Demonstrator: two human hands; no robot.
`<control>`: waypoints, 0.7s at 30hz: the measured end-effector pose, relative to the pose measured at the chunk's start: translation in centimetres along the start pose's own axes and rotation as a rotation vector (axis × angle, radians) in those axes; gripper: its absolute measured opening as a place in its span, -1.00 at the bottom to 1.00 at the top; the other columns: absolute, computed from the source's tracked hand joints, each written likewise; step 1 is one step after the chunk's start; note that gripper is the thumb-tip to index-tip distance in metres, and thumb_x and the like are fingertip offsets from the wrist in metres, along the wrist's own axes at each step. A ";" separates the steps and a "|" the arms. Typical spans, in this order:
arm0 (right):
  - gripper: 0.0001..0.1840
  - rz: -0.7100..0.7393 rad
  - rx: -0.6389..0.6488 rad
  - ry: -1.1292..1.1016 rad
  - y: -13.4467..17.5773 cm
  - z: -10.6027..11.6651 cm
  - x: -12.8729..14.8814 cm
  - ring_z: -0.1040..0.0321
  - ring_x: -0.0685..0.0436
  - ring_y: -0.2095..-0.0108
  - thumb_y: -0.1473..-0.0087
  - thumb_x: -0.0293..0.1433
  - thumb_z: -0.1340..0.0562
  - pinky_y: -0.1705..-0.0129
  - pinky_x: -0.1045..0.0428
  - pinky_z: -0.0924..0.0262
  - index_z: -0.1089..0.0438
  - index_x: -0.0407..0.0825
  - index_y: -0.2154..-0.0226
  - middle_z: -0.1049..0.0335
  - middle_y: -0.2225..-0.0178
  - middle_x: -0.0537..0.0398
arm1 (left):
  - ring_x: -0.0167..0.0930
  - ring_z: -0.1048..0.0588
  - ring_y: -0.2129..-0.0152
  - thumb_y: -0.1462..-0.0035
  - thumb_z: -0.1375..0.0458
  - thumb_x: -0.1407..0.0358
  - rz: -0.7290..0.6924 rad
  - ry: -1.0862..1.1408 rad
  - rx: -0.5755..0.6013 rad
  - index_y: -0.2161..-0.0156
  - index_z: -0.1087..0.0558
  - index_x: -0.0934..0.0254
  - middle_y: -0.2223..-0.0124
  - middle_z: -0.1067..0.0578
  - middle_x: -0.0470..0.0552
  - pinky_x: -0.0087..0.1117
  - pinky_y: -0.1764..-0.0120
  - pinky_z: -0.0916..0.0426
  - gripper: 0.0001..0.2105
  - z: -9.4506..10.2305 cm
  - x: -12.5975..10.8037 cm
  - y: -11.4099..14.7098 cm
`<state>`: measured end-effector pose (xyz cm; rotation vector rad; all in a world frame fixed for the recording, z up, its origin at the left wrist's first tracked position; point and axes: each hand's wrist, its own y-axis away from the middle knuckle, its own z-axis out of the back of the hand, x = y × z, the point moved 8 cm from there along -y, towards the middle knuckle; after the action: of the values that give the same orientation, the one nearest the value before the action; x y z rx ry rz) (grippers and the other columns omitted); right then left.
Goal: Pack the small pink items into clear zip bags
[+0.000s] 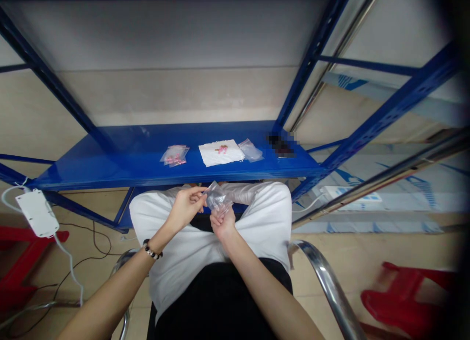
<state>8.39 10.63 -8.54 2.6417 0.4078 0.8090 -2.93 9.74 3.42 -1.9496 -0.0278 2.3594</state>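
Note:
Over my lap, a clear plastic zip bag (217,197) is held between my two hands. The fingers of my left hand (189,203) pinch its upper left edge. Lower down, my right hand (223,223) grips the bag's bottom end. I cannot make out whether anything is inside it. On the blue shelf in front lies a white cloth (209,155) with small pink pieces (222,149) on it. To its left is a clear zip bag with pink pieces (175,156). Touching the cloth's right side is another clear zip bag (251,150).
The blue metal shelf (121,158) has upright posts on both sides. A dark object, partly blurred out (281,145), lies at its right end. A white power box (37,212) hangs at the left with cables. Red stools (404,296) stand on the floor; a chrome armrest (326,281) is beside me.

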 end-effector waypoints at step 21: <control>-0.54 0.127 0.216 0.055 -4.9 -13.6 16.6 0.26 0.10 0.79 -0.23 -0.48 0.12 0.79 0.18 0.27 0.17 0.04 0.68 0.17 0.76 0.30 | -0.29 -0.64 0.31 -0.06 -0.30 0.11 0.322 0.506 -0.135 0.19 -0.34 0.27 0.20 -0.63 0.18 -0.49 0.44 -0.39 -0.66 0.4 3.4 0.1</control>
<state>12.87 24.36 8.03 2.8753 0.3622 0.9258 -3.95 9.86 0.18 -2.7413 0.1749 1.9854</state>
